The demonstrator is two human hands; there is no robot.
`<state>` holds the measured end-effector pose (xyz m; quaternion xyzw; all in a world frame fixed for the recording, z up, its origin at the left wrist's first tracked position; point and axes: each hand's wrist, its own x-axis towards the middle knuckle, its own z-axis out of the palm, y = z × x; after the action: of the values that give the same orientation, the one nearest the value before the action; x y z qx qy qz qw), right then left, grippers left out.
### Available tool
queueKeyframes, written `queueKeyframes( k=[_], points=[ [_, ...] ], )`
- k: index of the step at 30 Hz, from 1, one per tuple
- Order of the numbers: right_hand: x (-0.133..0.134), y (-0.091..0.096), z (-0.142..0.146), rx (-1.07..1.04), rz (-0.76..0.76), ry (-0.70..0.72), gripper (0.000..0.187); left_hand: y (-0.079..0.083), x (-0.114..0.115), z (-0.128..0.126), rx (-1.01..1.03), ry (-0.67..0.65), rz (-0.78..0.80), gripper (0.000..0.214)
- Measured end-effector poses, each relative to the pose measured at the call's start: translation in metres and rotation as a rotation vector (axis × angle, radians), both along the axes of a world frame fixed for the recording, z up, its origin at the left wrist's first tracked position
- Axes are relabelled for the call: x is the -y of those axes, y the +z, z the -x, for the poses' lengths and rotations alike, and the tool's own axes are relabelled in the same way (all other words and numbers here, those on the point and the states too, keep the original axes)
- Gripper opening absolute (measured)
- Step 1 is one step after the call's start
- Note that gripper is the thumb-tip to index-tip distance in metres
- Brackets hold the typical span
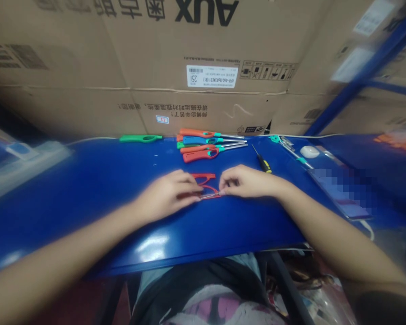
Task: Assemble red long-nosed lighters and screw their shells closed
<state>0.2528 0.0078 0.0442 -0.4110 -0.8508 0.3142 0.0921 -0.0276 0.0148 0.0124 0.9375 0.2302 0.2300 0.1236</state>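
Two red lighter casing halves lie on the blue table between my hands. The farther red casing half [208, 176] is partly covered by my left fingers. My left hand [176, 194] is closed on the nearer red casing half [209, 188], with thumb and fingertips at its left part. A thin whitish strip [209, 196] runs along that nearer half. My right hand [238, 180] is curled, its thumb and finger pinched at the right end of the casing and strip. What sits inside that pinch is too small to make out.
Several assembled lighters [199, 154] in orange, blue, green and red lie behind my hands. A green lighter casing [140, 138] lies left of them. At the right are a screwdriver [264, 163], metal lighter tubes [292, 152], a white round object [310, 152] and a phone [345, 194]. Cardboard [149, 67] walls the back.
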Motion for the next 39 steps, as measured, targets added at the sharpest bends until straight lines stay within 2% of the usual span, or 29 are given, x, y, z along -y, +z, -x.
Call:
queueKeyframes(
  k=[2,4,7,9,11,13,16,20,30,32,36,39],
  points=[
    [-0.006,-0.002,-0.005,-0.040,-0.040,-0.033,0.025,-0.001,0.000,0.000,-0.009,-0.007,0.012,0.021],
    [-0.019,-0.005,-0.016,-0.068,-0.164,-0.143,0.026,0.000,0.001,-0.001,-0.021,-0.012,0.030,0.019],
    [-0.044,-0.009,-0.049,0.044,-0.521,-0.463,0.023,0.001,0.002,-0.001,-0.033,-0.007,0.048,0.017],
    [-0.059,-0.013,-0.078,0.189,-0.645,-0.646,0.029,0.002,0.004,-0.001,-0.035,0.007,0.054,0.017],
    [-0.070,-0.018,-0.106,0.330,-0.651,-0.847,0.039,0.001,0.005,-0.002,-0.033,0.023,0.059,0.018],
    [-0.075,-0.025,-0.129,0.432,-0.587,-0.979,0.049,0.000,0.006,-0.002,-0.034,0.031,0.067,0.019],
    [-0.078,-0.038,-0.148,0.481,-0.500,-0.994,0.054,-0.003,0.006,-0.003,-0.030,0.027,0.088,0.019],
    [-0.084,-0.049,-0.153,0.478,-0.390,-0.983,0.051,-0.005,0.006,-0.004,0.005,0.008,0.121,0.016],
    [-0.090,-0.040,-0.155,0.406,-0.475,-0.986,0.028,-0.004,0.006,-0.003,0.024,-0.001,0.138,0.011],
    [-0.088,-0.040,-0.155,0.379,-0.509,-0.973,0.030,-0.004,0.006,-0.003,0.020,-0.008,0.138,0.010],
    [-0.086,-0.044,-0.155,0.319,-0.562,-0.896,0.046,-0.003,0.007,-0.003,0.008,-0.042,0.143,0.012],
    [-0.088,-0.047,-0.154,0.279,-0.540,-0.828,0.040,-0.002,0.007,-0.003,-0.008,-0.066,0.128,0.011]
  ],
)
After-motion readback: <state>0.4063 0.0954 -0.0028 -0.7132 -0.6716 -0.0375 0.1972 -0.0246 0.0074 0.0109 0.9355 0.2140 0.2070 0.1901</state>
